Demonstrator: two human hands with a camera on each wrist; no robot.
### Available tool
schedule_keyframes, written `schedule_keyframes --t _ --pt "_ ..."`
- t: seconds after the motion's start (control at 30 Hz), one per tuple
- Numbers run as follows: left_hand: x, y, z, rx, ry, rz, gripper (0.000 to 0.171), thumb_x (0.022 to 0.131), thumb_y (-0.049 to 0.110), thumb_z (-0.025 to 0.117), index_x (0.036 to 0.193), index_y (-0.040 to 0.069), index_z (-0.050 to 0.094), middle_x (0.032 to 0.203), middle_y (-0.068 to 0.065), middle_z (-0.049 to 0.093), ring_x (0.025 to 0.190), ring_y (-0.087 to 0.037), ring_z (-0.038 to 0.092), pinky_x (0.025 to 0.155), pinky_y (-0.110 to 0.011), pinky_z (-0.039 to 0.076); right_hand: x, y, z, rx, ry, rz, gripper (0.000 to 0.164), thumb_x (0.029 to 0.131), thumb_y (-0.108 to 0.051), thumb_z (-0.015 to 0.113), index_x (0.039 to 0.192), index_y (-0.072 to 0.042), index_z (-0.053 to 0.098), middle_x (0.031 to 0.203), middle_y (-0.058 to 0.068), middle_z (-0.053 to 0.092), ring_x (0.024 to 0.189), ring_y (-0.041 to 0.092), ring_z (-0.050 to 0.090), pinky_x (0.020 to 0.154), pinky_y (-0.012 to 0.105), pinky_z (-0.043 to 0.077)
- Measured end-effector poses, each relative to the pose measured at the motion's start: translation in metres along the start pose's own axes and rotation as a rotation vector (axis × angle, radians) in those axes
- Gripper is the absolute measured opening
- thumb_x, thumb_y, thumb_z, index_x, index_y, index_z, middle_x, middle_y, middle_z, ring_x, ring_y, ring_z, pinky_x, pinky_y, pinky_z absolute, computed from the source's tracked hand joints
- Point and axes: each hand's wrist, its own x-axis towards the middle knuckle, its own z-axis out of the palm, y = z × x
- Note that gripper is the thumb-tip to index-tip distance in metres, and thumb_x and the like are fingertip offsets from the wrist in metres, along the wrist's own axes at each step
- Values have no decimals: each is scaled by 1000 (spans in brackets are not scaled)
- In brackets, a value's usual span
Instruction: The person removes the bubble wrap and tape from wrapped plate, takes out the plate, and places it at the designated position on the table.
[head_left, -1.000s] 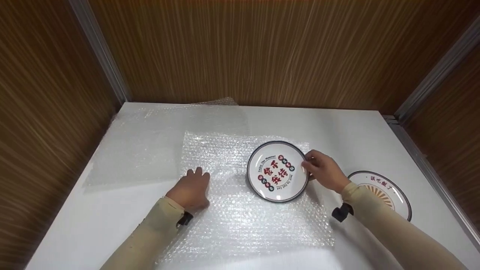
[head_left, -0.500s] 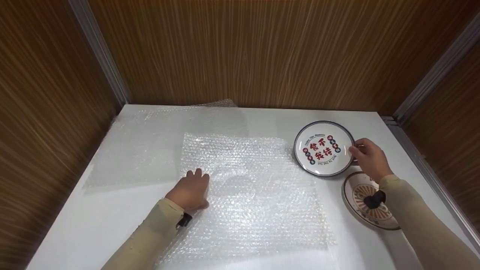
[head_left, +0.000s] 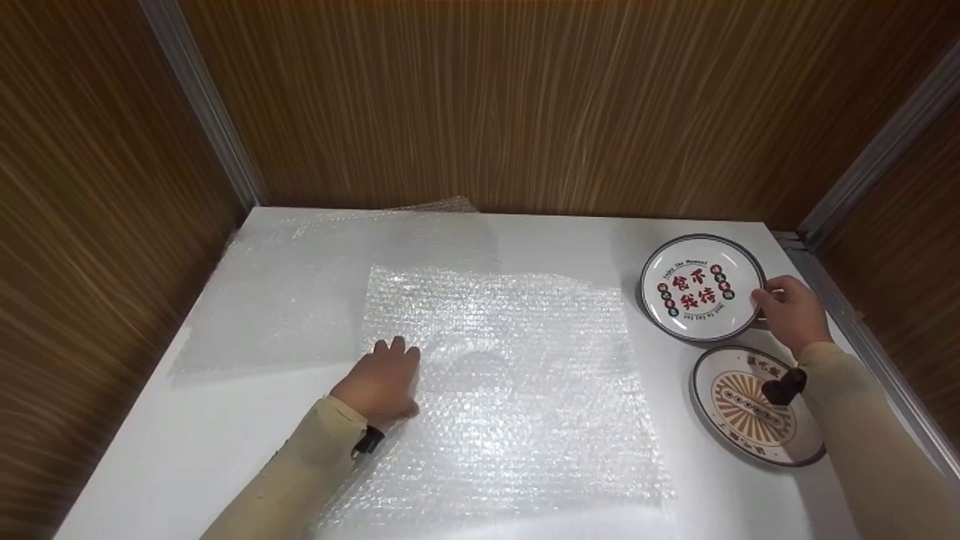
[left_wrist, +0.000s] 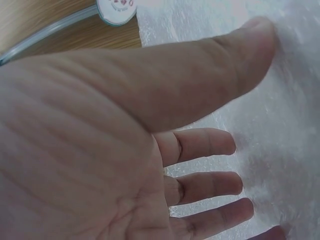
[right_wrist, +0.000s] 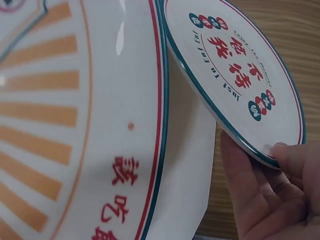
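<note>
My right hand [head_left: 793, 315] pinches the right rim of a round white plate [head_left: 701, 289] with red characters and a dark edge; the thumb lies on top and the fingers underneath. Just in front of it lies a second plate [head_left: 750, 409] with an orange sunburst, partly covered by my right wrist in the head view. It fills the left of the right wrist view, close beside the held plate [right_wrist: 235, 70]. My left hand [head_left: 380, 379] rests with fingers spread at the left side of a sheet of bubble wrap [head_left: 517, 390]. In the left wrist view its fingers [left_wrist: 210, 182] are extended over the wrap.
Another clear bubble wrap sheet [head_left: 277, 300] lies at the back left, its far edge curling up near the back panel. Wood-grain panels [head_left: 480, 105] enclose the white table [head_left: 187, 457] at the back and both sides.
My right hand has carried the red-lettered plate from over the bubble wrap to the back right, behind the sunburst plate. My left hand has stayed in place.
</note>
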Motion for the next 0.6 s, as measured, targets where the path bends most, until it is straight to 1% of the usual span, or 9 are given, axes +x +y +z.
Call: schedule_keyframes --t 0.13,0.2,0.27,0.37,0.5,0.53,0.6 --pt "-2 2 1 3 21 10 65 74 26 93 118 -6 58 112 -23 53 100 -38 52 80 -49 55 1 13 -9 -49 -36 18 50 111 -34 41 138 8 46 123 29 60 82 4 61 79 33 50" --pt "-3 3 1 5 21 12 65 74 27 93 119 -6 58 112 -22 53 99 -37 52 79 -49 54 0 18 -13 -73 -52 22 52 111 -33 41 138 11 45 120 32 60 81 7 61 82 41 46" --pt "-3 4 2 10 21 14 66 75 27 93 119 -6 58 111 -22 53 99 -37 52 79 -49 54 1 22 -15 -92 -63 23 52 111 -30 41 137 14 44 118 34 59 81 12 63 85 48 46" --pt "-3 3 2 28 28 24 66 75 27 93 119 -7 57 111 -23 53 98 -37 53 78 -48 55 1 23 -16 -120 -79 54 52 111 -29 40 137 16 42 115 35 59 85 24 65 83 50 46" --pt "-3 0 5 56 29 33 68 74 27 93 120 -8 57 112 -24 54 99 -39 54 77 -47 57 2 22 -12 -181 -102 92 50 110 -26 42 133 18 45 108 33 62 92 36 62 76 46 48" --pt "-3 -1 6 58 22 30 69 74 28 93 121 -8 56 113 -25 54 100 -39 54 78 -47 57 3 21 -12 -197 -109 96 49 109 -25 43 131 19 46 107 34 62 94 38 61 76 46 49" --pt "-2 -2 7 42 -11 6 73 76 29 92 127 -8 55 122 -27 53 107 -41 54 83 -48 57 5 19 -11 -241 -123 86 49 107 -23 44 127 21 48 106 36 61 97 45 58 77 52 49"
